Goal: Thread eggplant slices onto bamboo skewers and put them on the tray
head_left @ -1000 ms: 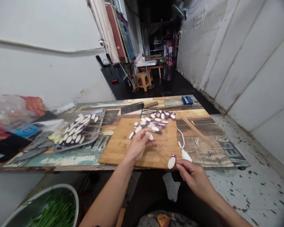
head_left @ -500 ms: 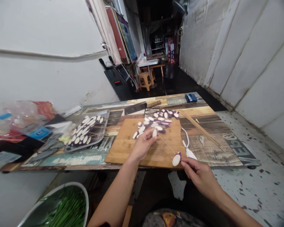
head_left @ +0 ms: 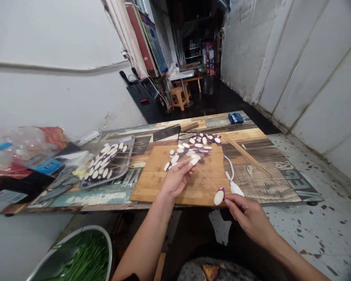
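My right hand (head_left: pixel 247 212) pinches the lower end of a thin bamboo skewer (head_left: pixel 207 177). One purple-skinned, white-fleshed eggplant slice (head_left: pixel 218 197) is threaded near those fingers. The skewer slants up and left over the board, its far end close to my left hand (head_left: pixel 177 181). The left thumb and fingers are closed together at a pale eggplant slice (head_left: pixel 194 161); the exact grip is partly hidden. Beyond them, several loose eggplant slices (head_left: pixel 198 145) lie across the back of the wooden cutting board (head_left: pixel 152 183).
Left of the board, a tray (head_left: pixel 132 146) holds skewered slices. A cleaver (head_left: pixel 166 133) lies behind the board. Bare skewers (head_left: pixel 248 158) and a blue box (head_left: pixel 235 118) are at the right. A bowl of green stalks (head_left: pixel 109 249) stands low at the left.
The slice at my left fingertips looks more tilted than before, and that hand has shifted slightly. My right hand stays nearly still with the skewer and its threaded slice. The view has moved a little.
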{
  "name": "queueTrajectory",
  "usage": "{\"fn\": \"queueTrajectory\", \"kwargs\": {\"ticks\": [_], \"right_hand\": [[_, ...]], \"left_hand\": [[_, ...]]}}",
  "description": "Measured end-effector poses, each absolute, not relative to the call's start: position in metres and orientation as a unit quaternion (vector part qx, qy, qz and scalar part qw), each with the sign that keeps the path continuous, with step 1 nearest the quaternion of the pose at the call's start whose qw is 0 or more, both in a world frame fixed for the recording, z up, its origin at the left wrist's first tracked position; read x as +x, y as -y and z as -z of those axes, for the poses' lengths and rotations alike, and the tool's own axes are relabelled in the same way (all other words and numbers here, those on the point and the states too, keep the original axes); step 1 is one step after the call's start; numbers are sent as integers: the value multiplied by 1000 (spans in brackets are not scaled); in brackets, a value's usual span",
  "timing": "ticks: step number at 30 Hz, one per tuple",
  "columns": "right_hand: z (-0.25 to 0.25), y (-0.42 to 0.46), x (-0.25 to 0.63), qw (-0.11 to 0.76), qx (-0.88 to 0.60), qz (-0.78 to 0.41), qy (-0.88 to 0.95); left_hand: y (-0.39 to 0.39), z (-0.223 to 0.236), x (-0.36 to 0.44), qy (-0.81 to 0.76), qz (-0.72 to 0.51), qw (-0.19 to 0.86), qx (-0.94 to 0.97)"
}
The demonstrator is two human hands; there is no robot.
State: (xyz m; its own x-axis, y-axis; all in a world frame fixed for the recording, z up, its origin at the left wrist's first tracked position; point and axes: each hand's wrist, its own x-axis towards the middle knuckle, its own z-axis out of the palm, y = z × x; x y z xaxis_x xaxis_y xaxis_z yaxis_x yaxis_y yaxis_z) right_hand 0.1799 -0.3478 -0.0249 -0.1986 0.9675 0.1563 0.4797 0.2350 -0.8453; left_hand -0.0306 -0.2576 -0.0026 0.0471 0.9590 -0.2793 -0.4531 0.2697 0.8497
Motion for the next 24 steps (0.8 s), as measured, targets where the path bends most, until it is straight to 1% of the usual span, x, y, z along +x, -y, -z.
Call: {"fn": "queueTrajectory", "kwargs": {"ticks": [9,24], "right_hand": [[27,347,179,357,-523,-346,692],[25,345,179,360,-523,-342,693]], "left_hand": [[258,2,-31,-430,-523,699,229],[258,-1,-27,-426,-538,702,188]]}}
